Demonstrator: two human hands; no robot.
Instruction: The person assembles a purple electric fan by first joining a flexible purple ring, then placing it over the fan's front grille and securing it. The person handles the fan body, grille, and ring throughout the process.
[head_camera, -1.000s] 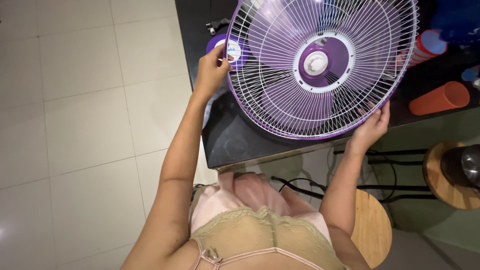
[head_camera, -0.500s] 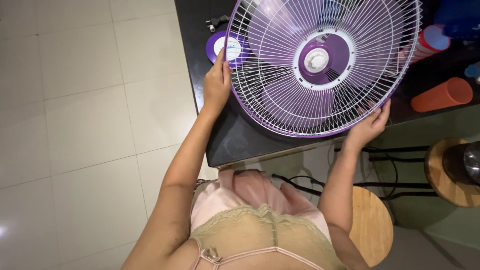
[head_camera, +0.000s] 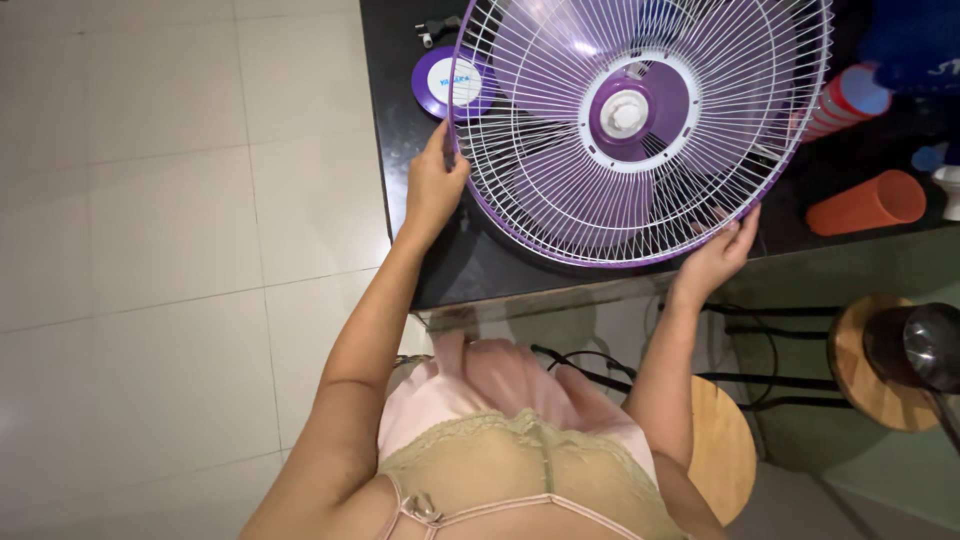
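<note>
A purple fan with a white wire grille (head_camera: 560, 180) and a purple rim lies face up on a black table (head_camera: 440, 270). Its purple blades and white hub (head_camera: 625, 112) show through the wires. My left hand (head_camera: 432, 185) grips the grille's left rim. At the lower right rim, my right hand (head_camera: 722, 252) holds the edge with fingers curled over it. A round purple cap with a white centre (head_camera: 450, 82) lies on the table just above my left hand.
An orange cup (head_camera: 865, 203) lies on its side at the table's right, beside stacked red and blue cups (head_camera: 845, 98). A black plug (head_camera: 432, 33) sits near the back. Two round wooden stools (head_camera: 725, 450) (head_camera: 850, 370) and cables stand below the table edge. White floor tiles lie left.
My left hand has slid down the grille's left rim, away from the purple cap. My right hand has shifted slightly left along the lower rim. The view has moved a little.
</note>
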